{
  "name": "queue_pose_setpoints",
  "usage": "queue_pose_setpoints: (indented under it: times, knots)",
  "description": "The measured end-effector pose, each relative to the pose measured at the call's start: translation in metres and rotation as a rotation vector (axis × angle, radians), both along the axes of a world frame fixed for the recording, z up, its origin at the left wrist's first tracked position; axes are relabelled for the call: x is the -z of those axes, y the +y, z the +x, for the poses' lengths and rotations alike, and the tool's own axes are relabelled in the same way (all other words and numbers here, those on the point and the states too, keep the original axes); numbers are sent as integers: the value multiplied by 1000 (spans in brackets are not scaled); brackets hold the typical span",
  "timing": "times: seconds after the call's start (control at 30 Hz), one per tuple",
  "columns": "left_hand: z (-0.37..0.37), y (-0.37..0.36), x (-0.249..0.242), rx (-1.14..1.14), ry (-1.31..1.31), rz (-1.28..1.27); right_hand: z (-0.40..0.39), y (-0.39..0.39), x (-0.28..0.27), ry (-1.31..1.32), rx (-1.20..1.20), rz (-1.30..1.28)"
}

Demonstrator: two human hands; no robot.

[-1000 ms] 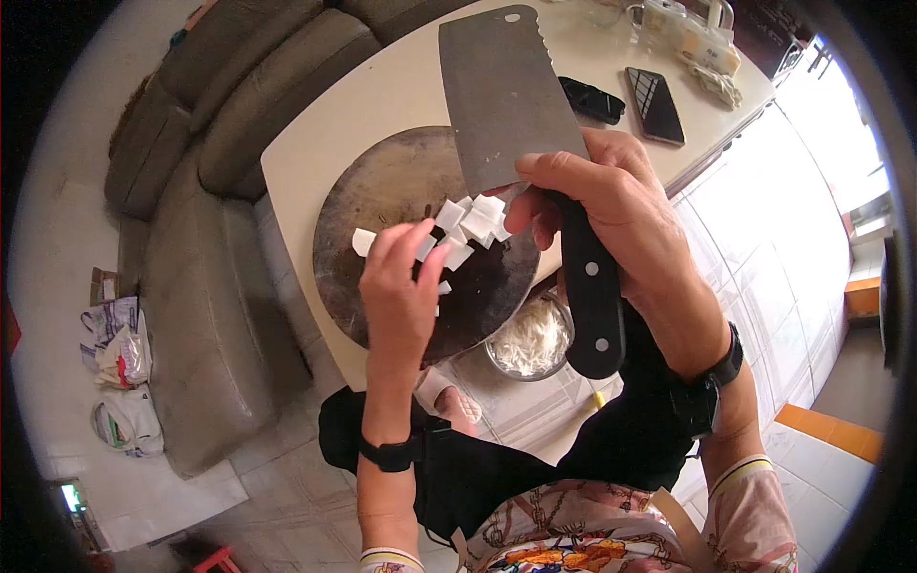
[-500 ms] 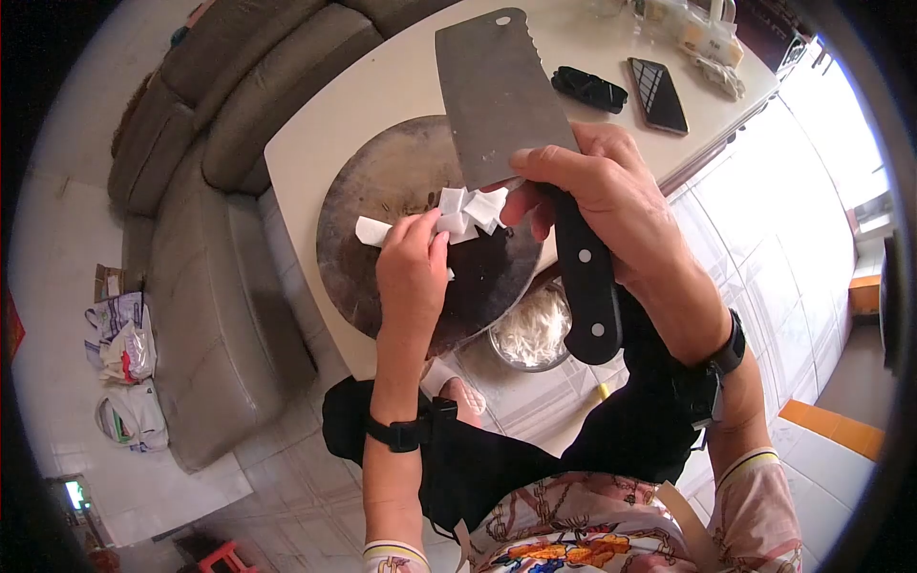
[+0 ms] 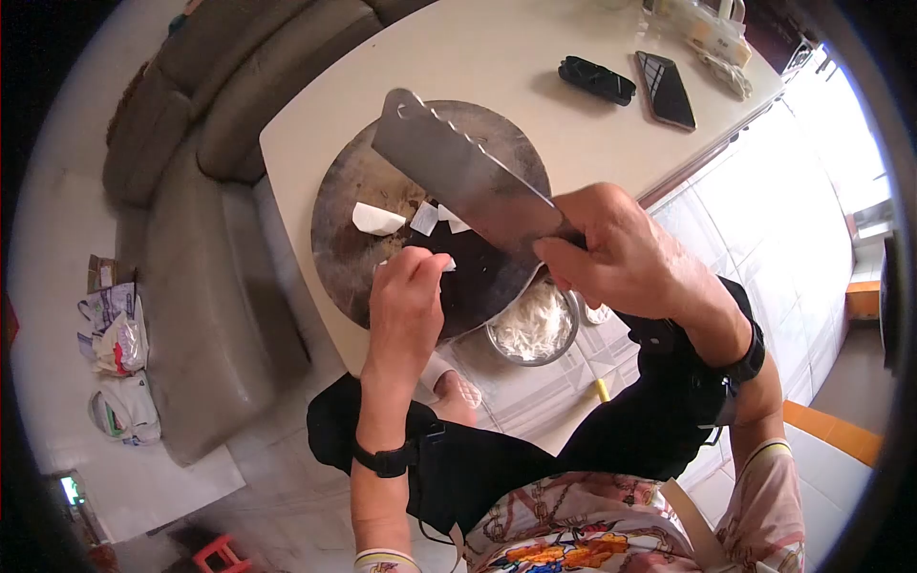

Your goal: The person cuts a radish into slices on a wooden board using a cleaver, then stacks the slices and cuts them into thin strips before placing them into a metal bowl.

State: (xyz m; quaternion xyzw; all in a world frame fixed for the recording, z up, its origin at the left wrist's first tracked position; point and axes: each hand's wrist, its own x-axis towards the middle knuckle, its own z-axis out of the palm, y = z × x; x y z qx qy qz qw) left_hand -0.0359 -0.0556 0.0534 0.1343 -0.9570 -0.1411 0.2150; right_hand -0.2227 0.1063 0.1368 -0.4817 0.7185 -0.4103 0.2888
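Observation:
My right hand (image 3: 621,253) grips the handle of a cleaver (image 3: 458,167), its broad blade slanting over the round chopping board (image 3: 339,267) toward the upper left. On the near part of the board my left hand (image 3: 409,294) is closed, and bits of white show at its fingertips. A curved white piece (image 3: 378,220), like cut radish, lies on the board beyond the left hand. Next to it is a smaller flat white piece (image 3: 425,219). More white pieces are partly hidden behind the blade.
Below the board's edge is a metal bowl (image 3: 576,329) full of white shreds. A black case (image 3: 597,80) and a phone (image 3: 666,91) lie on the table (image 3: 430,57). A grey sofa (image 3: 210,315) stands at the left, and a red stool (image 3: 222,554) at the lower left.
The cleaver has tilted left and come lower over the board. My left hand has pulled back toward me from the white pieces, which have spread apart; fewer show now.

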Motion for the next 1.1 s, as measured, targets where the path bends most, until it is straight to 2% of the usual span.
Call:
queue_pose_setpoints:
  times: [0.1,0.17,0.23,0.3,0.43,0.57,0.63,0.7,0.9,1.03,1.1]
  knots:
    - [-7,3,5,86,43,-7,6,8,5,140,-42,-65]
    - [-10,9,7,157,117,22,12,16,5,115,-38,6]
    - [-9,11,4,153,117,2,19,26,4,121,-33,80]
    - [-7,9,1,88,185,-29,26,33,15,219,-70,-128]
    - [-4,2,-2,62,93,-81,25,41,13,223,-117,17]
    - [-7,-2,2,48,56,-78,32,43,-1,268,-75,15]
    - [-9,-6,3,59,62,-110,37,47,-7,210,-48,82]
    - [-9,-9,5,158,96,30,43,57,1,190,-33,51]
    - [-4,-14,-8,253,125,244,52,78,-1,132,20,177]
    - [-6,-16,-8,251,120,185,55,85,-5,89,49,194]
    - [-8,-15,-7,262,17,35,55,86,-4,83,49,184]
